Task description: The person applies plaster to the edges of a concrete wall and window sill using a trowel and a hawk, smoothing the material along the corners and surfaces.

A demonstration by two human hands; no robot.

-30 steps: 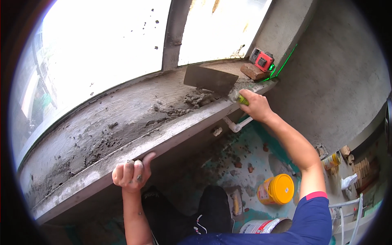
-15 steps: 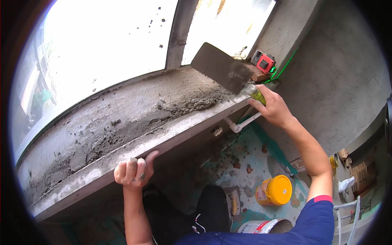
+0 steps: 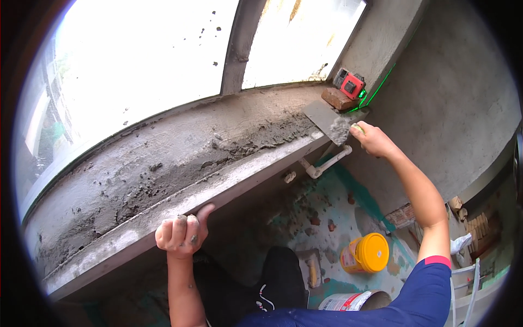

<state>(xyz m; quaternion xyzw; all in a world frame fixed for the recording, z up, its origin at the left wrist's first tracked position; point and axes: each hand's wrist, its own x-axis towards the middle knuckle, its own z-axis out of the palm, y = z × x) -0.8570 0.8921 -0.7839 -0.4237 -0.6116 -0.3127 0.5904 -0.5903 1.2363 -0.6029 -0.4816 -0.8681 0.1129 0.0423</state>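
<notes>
My left hand (image 3: 181,233), spotted with grey mortar, is closed around the lower edge of a long straight board (image 3: 256,166) lying along the front of the window sill (image 3: 147,147). At the board's right end, my right hand (image 3: 373,139) grips a flat trowel (image 3: 321,116) by its yellow-green handle. Its blade is tilted over the sill's edge, with a clump of mortar (image 3: 339,128) near the handle. Rough wet mortar (image 3: 261,137) runs along the sill behind the board. A red laser level (image 3: 352,85) sits on a brick (image 3: 338,98) at the sill's far end.
A bright window (image 3: 131,49) rises behind the sill, and a plastered wall (image 3: 447,92) stands at the right, marked by green laser lines. Below are white pipes (image 3: 314,171), a yellow bucket (image 3: 372,252), a white bucket (image 3: 340,302), a float (image 3: 312,267) and a metal frame (image 3: 473,283).
The trowel has swung from above the sill down and to the right, uncovering the brick; my right hand moved rightward with it. My left hand stays on the board, shifted slightly in view.
</notes>
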